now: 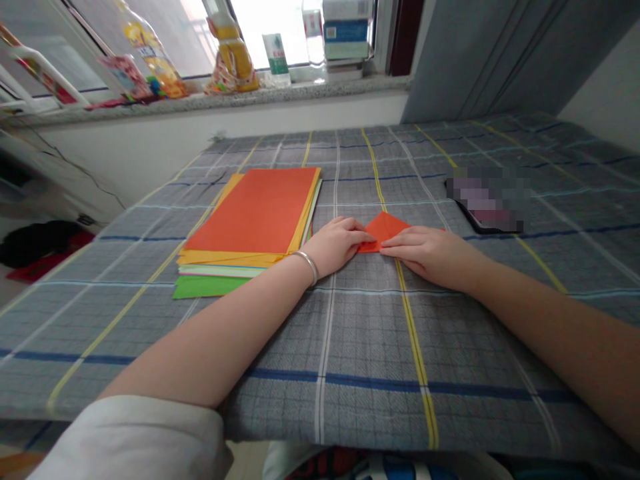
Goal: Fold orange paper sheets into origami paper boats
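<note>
Right of the paper stack (pixel 255 210), the left hand (pixel 340 245) curls loosely, its grip unclear; the right hand (pixel 431 256) lies nearly flat, fingers extended. Both touch the folded orange paper (pixel 385 227) between them.

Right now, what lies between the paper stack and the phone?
In the head view, the left hand, the folded orange paper and the right hand lie between the paper stack and the phone, slightly nearer the person.
</note>
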A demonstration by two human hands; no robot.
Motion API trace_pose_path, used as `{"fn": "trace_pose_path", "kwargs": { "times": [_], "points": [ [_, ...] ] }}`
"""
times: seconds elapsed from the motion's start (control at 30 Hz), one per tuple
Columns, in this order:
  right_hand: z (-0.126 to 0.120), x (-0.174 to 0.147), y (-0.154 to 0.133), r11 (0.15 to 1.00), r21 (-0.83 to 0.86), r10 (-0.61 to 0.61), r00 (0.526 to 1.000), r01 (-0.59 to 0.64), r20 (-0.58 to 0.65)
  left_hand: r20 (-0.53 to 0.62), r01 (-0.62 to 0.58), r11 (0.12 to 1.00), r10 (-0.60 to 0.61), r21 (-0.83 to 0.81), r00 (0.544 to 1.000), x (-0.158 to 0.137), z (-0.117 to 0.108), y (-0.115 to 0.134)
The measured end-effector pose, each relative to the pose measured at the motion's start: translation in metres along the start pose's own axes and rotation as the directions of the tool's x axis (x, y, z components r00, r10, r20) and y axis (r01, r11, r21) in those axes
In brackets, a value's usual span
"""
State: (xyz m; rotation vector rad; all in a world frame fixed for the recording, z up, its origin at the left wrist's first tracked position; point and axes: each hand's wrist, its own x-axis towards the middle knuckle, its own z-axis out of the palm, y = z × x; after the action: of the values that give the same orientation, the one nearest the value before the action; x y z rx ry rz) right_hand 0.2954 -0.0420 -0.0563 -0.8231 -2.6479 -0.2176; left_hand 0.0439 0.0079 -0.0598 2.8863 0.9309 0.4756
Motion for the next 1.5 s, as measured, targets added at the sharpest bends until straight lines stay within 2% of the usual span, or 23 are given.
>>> {"fn": "trace_pose_path", "kwargs": {
  "times": [0.2, 0.3, 0.6, 0.73, 0.8, 0.97, 1.1, 1.17, 1.27, 1.4, 1.5],
  "points": [
    [0.002, 0.0, 0.003, 0.999, -0.034, -0.002, 1.0, 0.002, 0.008, 0.182, 0.047, 0.997, -0.058, 0.063, 0.982, -0.005, -0.027, -0.012],
    [0.003, -0.001, 0.003, 0.998, -0.063, -0.017, 1.0, 0.018, 0.012, 0.22, 0.071, 0.995, -0.085, 0.074, 0.972, -0.006, -0.037, -0.015],
    [0.002, -0.001, 0.001, 0.995, -0.101, 0.005, 1.0, -0.002, 0.03, 0.183, 0.244, 0.967, -0.228, -0.071, 0.956, -0.005, -0.039, -0.005],
    [0.0, 0.0, -0.001, 0.993, -0.115, -0.022, 1.0, 0.023, 0.011, 0.181, 0.38, 0.91, -0.35, -0.167, 0.919, -0.006, -0.036, -0.008],
    [-0.001, 0.0, -0.003, 0.992, -0.125, -0.022, 1.0, 0.02, -0.014, 0.187, 0.41, 0.89, -0.375, -0.201, 0.908, -0.006, -0.033, -0.009],
    [-0.004, 0.004, -0.008, 0.983, -0.143, 0.109, 0.992, -0.118, -0.071, 0.205, 0.301, 0.932, -0.261, -0.2, 0.943, -0.006, -0.033, -0.009],
    [-0.001, 0.009, -0.003, 0.964, -0.13, 0.235, 0.972, -0.233, 0.004, 0.195, 0.257, 0.966, -0.248, -0.021, 0.949, -0.005, -0.035, -0.004],
    [0.002, 0.009, 0.002, 0.951, -0.135, 0.285, 0.958, -0.279, 0.023, 0.208, 0.252, 0.968, -0.247, 0.003, 0.946, -0.005, -0.036, -0.003],
    [0.006, 0.009, 0.01, 0.929, -0.157, 0.343, 0.939, -0.336, 0.018, 0.246, 0.291, 0.957, -0.283, 0.004, 0.927, -0.003, -0.035, -0.003],
    [0.01, 0.009, 0.016, 0.897, -0.162, 0.416, 0.909, -0.411, -0.003, 0.265, 0.4, 0.916, -0.392, 0.025, 0.881, -0.001, -0.038, -0.004],
    [0.012, 0.009, 0.018, 0.878, -0.151, 0.459, 0.889, -0.455, -0.008, 0.269, 0.419, 0.906, -0.419, 0.062, 0.867, 0.001, -0.04, -0.003]
  ]
}}
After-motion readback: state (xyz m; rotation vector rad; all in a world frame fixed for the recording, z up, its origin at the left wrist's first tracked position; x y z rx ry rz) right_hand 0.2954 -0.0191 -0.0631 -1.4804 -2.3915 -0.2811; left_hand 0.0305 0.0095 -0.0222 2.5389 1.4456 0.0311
